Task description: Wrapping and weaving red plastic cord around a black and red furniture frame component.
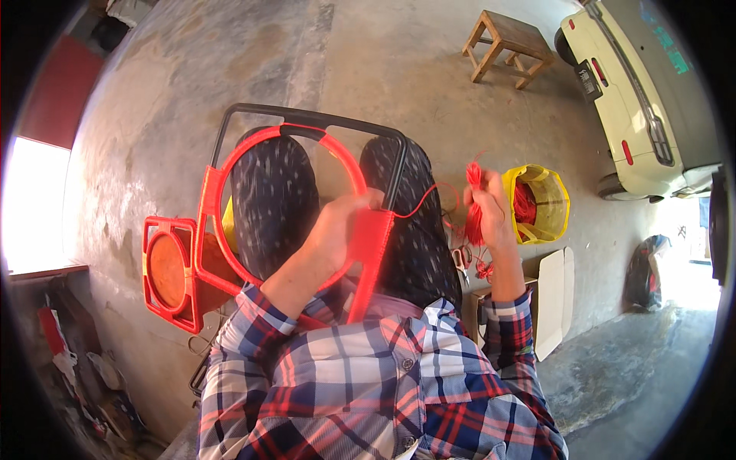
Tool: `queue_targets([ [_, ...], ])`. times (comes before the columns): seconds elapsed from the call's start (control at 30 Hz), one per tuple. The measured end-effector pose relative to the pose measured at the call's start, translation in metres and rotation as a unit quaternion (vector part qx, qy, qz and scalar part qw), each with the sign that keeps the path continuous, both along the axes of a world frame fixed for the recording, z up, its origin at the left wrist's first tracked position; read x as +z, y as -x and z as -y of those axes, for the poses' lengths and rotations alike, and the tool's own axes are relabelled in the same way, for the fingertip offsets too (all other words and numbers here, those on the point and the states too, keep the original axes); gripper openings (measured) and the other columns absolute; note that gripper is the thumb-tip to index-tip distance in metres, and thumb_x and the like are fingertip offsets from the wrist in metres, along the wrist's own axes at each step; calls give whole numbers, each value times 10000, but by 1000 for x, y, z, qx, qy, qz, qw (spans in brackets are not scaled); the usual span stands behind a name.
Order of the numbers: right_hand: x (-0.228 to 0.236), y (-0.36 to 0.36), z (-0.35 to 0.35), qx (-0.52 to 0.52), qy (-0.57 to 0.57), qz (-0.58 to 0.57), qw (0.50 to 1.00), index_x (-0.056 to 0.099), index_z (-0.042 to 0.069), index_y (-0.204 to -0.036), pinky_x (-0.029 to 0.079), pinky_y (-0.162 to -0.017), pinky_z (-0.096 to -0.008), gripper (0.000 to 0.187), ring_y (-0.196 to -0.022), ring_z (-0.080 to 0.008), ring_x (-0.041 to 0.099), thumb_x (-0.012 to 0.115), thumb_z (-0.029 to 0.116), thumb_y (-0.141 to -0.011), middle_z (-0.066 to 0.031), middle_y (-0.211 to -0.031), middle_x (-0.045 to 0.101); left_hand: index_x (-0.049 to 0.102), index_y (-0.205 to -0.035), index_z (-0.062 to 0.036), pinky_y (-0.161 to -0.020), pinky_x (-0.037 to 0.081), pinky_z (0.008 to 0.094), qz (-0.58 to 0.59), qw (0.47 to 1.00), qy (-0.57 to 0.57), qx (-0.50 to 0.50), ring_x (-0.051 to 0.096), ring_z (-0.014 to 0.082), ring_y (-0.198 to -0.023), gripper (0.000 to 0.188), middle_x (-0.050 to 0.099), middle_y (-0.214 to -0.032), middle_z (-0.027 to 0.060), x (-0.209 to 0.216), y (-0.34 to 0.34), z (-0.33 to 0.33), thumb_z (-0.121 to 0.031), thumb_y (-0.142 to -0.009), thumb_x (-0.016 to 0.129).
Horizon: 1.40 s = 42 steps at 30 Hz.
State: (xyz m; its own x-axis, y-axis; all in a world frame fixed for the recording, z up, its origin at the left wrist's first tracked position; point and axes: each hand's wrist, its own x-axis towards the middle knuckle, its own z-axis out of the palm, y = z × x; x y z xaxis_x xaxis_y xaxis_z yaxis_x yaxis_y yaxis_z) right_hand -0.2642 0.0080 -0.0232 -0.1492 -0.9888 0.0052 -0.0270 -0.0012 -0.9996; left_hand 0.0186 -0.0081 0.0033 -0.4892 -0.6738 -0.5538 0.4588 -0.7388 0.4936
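Note:
Across my lap lies a square black metal frame (330, 120) with a round ring inside it, much of it wrapped in red cord. My left hand (337, 230) is closed on the frame's right side, next to a densely wrapped red corner (372, 231). The far bar and upper right side are bare black. To the right, my right hand (493, 211) is raised with its fingers wrapped round a bundle of red cord (474, 221). From the bundle a slack strand (420, 205) runs to the frame's wrapped corner.
A yellow bucket-like container (565, 201) holding red cord stands at right, with scissors (462, 258) and an open cardboard box (553, 307) nearby. Another red-wrapped frame piece (151, 230) is on the left. Farther off are a wooden stool (515, 32) and a parked vehicle (613, 100).

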Motion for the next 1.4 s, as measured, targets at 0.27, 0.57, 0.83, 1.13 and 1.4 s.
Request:
queue_targets([
  [0.27, 67, -90, 45, 124, 185, -446, 867, 634, 72, -992, 510, -680, -397, 208, -870, -292, 639, 593, 73, -789, -92, -906, 644, 324, -1414, -32, -903, 485, 364, 123, 949, 245, 155, 536, 213, -1090, 622, 396, -1378, 102, 13, 20, -11, -176, -845, 530],
  [0.57, 42, -50, 29, -4, -70, 253, 965, 601, 36, -1107, 432, -573, -225, 197, -678, -76, 534, 564, 158, -957, -8, -851, 611, 472, -1246, 9, -785, 521, 322, 38, 996, 83, -14, 621, 187, -894, 411, 633, -1039, 118, 13, 6, -7, -200, -894, 505],
  [0.83, 28, -53, -12, 46, -70, 352, 932, 598, 24, -1032, 344, -530, -208, 149, -607, -71, 467, 594, 136, -934, 6, -756, 519, 467, -1171, 28, -659, 521, 290, 188, 959, 201, -67, 622, 159, -738, 313, 606, -868, 97, 75, 10, -18, -47, -871, 516],
  [1.13, 90, -70, -32, 74, 31, 263, 961, 589, 0, -1040, 372, -595, -210, 214, -661, -69, 463, 533, 197, -980, -15, -806, 534, 465, -1088, 142, -407, 310, 238, 96, 897, 410, 134, 402, 137, -409, 520, 507, -580, 104, 154, -10, -31, -314, -838, 438],
  [1.4, 100, -78, -41, 101, 38, 235, 966, 593, -7, -1033, 386, -604, -210, 258, -665, -71, 475, 557, 241, -974, -26, -805, 548, 457, -1123, 129, -449, 287, 270, -136, 820, 537, 145, 384, 111, -438, 685, 490, -531, 44, 163, -40, -31, -524, -947, 346],
])
